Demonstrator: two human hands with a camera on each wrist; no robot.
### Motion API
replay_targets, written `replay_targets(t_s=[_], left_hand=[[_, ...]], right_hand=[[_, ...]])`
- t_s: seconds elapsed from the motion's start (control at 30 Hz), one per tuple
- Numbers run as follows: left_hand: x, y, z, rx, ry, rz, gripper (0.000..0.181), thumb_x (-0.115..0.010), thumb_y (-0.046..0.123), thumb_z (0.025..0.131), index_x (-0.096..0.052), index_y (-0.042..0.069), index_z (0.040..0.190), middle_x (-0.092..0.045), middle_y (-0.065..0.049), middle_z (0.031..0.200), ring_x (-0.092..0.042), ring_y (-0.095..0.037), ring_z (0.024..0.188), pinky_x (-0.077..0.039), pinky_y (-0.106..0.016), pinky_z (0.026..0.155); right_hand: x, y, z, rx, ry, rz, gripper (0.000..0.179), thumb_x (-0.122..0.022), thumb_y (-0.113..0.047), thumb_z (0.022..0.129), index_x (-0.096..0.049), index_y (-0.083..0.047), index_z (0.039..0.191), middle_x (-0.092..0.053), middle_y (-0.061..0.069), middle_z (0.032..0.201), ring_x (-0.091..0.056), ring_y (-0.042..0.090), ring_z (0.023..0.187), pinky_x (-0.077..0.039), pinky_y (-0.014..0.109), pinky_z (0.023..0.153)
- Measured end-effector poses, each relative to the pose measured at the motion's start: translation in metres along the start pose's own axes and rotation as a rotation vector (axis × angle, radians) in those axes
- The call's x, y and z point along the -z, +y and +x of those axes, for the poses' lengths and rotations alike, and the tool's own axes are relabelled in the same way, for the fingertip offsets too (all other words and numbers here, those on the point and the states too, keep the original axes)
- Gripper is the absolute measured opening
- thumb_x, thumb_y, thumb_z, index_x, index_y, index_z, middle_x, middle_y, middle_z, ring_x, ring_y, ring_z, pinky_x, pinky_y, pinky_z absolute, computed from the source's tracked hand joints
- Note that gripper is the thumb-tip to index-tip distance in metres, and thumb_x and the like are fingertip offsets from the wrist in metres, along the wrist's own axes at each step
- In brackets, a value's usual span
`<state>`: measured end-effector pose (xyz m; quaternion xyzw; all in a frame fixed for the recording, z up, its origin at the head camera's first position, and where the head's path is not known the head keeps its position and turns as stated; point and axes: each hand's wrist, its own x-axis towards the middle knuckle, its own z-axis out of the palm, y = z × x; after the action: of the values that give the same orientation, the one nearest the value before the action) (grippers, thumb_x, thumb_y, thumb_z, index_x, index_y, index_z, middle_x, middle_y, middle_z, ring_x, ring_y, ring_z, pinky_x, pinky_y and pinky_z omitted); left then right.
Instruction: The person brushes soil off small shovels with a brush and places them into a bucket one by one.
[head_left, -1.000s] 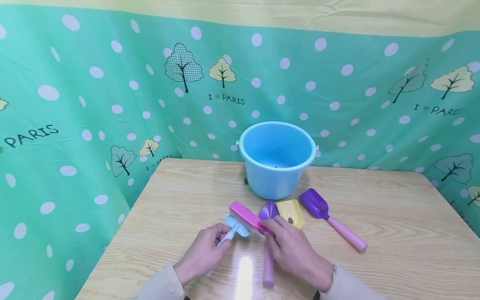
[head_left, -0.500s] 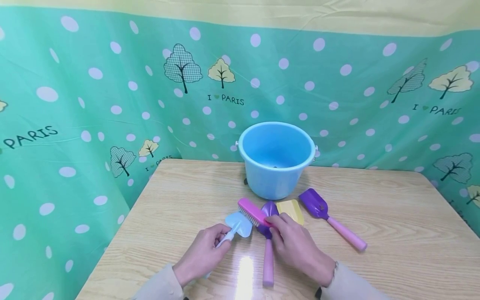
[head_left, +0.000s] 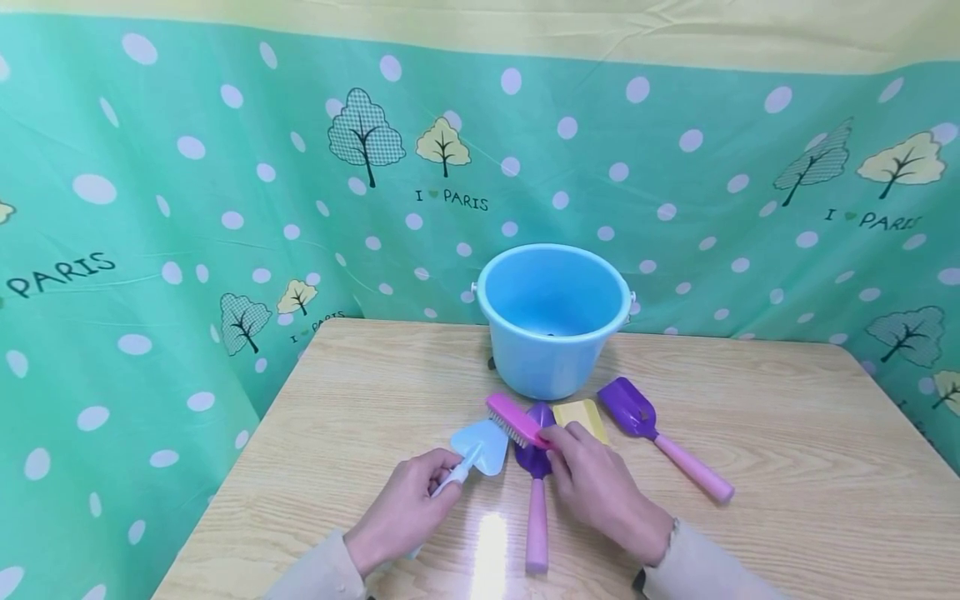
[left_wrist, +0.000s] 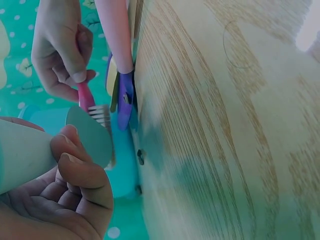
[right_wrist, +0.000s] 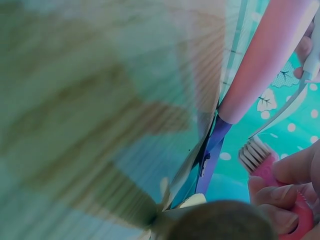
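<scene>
My left hand (head_left: 405, 504) grips the white handle of a light blue toy trowel (head_left: 486, 447), its heart-shaped blade pointing away from me. My right hand (head_left: 606, 496) holds a pink brush (head_left: 517, 420) by its handle, fingers curled round it in the right wrist view. The white bristles (right_wrist: 256, 154) are right at the edge of the trowel blade. Beneath the brush lies a purple toy shovel (head_left: 537, 521) with a pink handle, its blade partly covered. A yellow scoop blade (head_left: 579, 415) lies beside it, partly hidden by my right hand.
A light blue bucket (head_left: 546, 362) stands upright at the back of the wooden table (head_left: 787, 433). Right of it lies another purple shovel (head_left: 692, 467) with a pink handle. A green dotted curtain (head_left: 675, 192) hangs behind and to the left.
The brush has moved right and slightly away from me, from across the trowel blade to its right edge. The left hand and trowel have barely moved.
</scene>
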<state>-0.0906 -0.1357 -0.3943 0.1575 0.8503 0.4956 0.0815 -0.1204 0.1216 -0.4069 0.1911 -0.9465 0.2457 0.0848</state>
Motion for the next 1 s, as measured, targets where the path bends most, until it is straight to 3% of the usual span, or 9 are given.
replay_targets(t_s=[0.2, 0.63, 1.0], left_hand=[[0.000, 0.000, -0.001, 0.002, -0.003, -0.013, 0.024, -0.055, 0.007, 0.090, -0.061, -0.004, 0.110, -0.059, -0.005, 0.077, -0.046, -0.003, 0.054, -0.041, -0.020, 0.043], [0.000, 0.002, 0.000, 0.013, 0.020, 0.004, 0.022, -0.056, 0.009, 0.090, -0.062, 0.001, 0.109, -0.058, 0.001, 0.077, -0.049, -0.006, 0.058, -0.044, -0.022, 0.046], [0.002, 0.006, 0.003, -0.011, 0.025, -0.035, 0.018, -0.055, 0.012, 0.094, -0.062, 0.001, 0.106, -0.056, 0.001, 0.076, -0.049, -0.006, 0.059, -0.044, -0.022, 0.047]], right_hand=[[-0.001, 0.001, 0.001, -0.007, 0.005, -0.010, 0.027, -0.063, -0.010, 0.089, -0.064, -0.019, 0.114, -0.057, -0.008, 0.088, -0.050, 0.002, 0.068, -0.045, 0.018, 0.057], [0.005, 0.005, -0.001, -0.042, 0.009, -0.004, 0.028, -0.065, -0.009, 0.087, -0.064, -0.018, 0.113, -0.058, -0.009, 0.088, -0.052, 0.002, 0.073, -0.047, 0.021, 0.061], [0.016, 0.011, -0.011, -0.045, 0.039, 0.008, 0.028, -0.065, -0.007, 0.085, -0.064, -0.020, 0.110, -0.054, -0.011, 0.083, -0.047, 0.003, 0.065, -0.042, 0.020, 0.054]])
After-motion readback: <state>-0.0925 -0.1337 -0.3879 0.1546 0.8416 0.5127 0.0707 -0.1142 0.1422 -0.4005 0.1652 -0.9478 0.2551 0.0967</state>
